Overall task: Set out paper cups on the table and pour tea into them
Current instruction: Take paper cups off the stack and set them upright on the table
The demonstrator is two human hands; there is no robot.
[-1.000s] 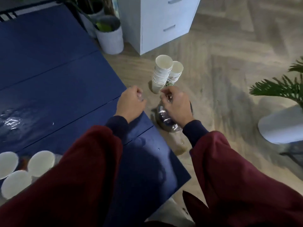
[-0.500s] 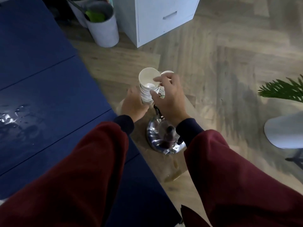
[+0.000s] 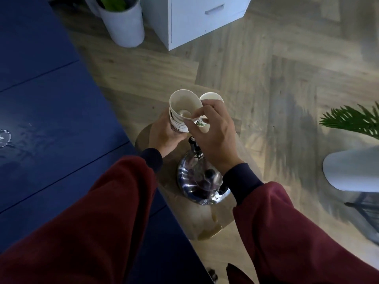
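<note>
A steel kettle (image 3: 201, 181) stands on a low round wooden stool (image 3: 196, 218) just off the right edge of the dark blue table (image 3: 51, 119), with a brownish puddle (image 3: 208, 232) at the stool's near edge (a wet patch (image 3: 6, 137) glistens at the table's left edge). A white planter (image 3: 123, 23) and a white cabinet (image 3: 194, 15) stand on the wooden floor (image 3: 266, 78).

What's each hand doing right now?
Left hand: grips the stack of paper cups.
Right hand: pinches the rim of the top cup.

The left hand (image 3: 164, 133) grips the paper cup stack (image 3: 180, 105) low down; the right hand (image 3: 214, 132) pinches its top rim.
</note>
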